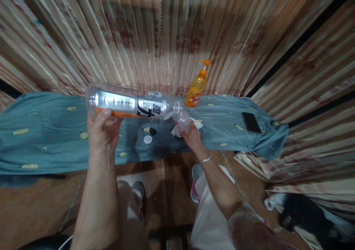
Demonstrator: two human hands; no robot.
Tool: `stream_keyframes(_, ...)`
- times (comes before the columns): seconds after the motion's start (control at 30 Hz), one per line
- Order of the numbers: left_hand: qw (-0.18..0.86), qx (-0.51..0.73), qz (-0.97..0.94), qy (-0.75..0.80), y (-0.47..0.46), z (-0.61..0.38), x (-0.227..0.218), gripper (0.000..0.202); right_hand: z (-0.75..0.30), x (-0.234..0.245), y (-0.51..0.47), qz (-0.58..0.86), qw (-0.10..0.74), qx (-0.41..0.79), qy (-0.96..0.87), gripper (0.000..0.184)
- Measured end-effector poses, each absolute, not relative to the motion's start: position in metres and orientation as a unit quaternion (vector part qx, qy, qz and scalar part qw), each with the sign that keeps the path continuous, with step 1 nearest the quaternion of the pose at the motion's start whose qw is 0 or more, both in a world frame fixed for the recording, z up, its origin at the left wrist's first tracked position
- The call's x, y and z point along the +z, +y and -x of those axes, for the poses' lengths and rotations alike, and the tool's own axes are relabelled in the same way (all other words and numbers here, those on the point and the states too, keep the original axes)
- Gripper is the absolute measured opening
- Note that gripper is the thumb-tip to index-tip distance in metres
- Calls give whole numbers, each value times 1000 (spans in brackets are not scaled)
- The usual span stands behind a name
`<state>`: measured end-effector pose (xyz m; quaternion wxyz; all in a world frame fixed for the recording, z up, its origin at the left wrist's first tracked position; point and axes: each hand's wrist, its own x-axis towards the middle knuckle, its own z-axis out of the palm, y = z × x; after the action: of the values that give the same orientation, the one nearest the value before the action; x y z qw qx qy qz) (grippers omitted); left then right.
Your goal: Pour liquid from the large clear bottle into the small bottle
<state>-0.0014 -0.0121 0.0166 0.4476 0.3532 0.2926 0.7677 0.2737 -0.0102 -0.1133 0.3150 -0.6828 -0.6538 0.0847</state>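
My left hand [104,129] is wrapped round the base end of a large clear plastic bottle [119,100] with a silver and orange label. The bottle lies nearly level in the air, its neck pointing right. Its mouth meets a small clear plastic container [181,120], possibly a little bottle, which my right hand [192,135] grips from below. Whether any liquid passes between them I cannot tell. Under the right hand lies a crumpled white tissue [197,124]. A white bottle cap [148,139] and a small black object [152,131] rest on the cloth between my hands.
A teal patterned cloth [61,131] covers the long narrow table. Behind the right hand stands an orange pump bottle [196,89]. A black phone [251,122] lies at the right. Striped curtains [155,31] hang behind the table, with dark poles at the sides.
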Motion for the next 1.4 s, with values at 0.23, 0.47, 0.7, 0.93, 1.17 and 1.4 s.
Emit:
stream_keyframes(0.23, 456, 766, -344, 295, -11, 2, 17, 60, -275, -116, -9, 681, 321, 85, -653, 51)
stream_keyframes(0.47, 448, 773, -342, 291, -12, 0, 18, 59, -275, -117, -9, 677, 318, 80, -659, 52)
stream_keyframes(0.7, 451, 768, -344, 296, -13, 1, 18, 60, -276, -120, -8, 670, 330, 74, -661, 48)
stream_keyframes(0.93, 442, 770, -355, 291, -12, 0, 17, 57, -275, -118, -8, 676, 324, 75, -657, 51)
stream_keyframes(1.17, 445, 768, -355, 292, -10, 3, 15, 58, -277, -120, -8, 675, 322, 71, -660, 54)
stream_keyframes(1.4, 446, 766, -360, 291, -11, 2, 16, 58, -276, -120, -8, 672, 324, 73, -662, 51)
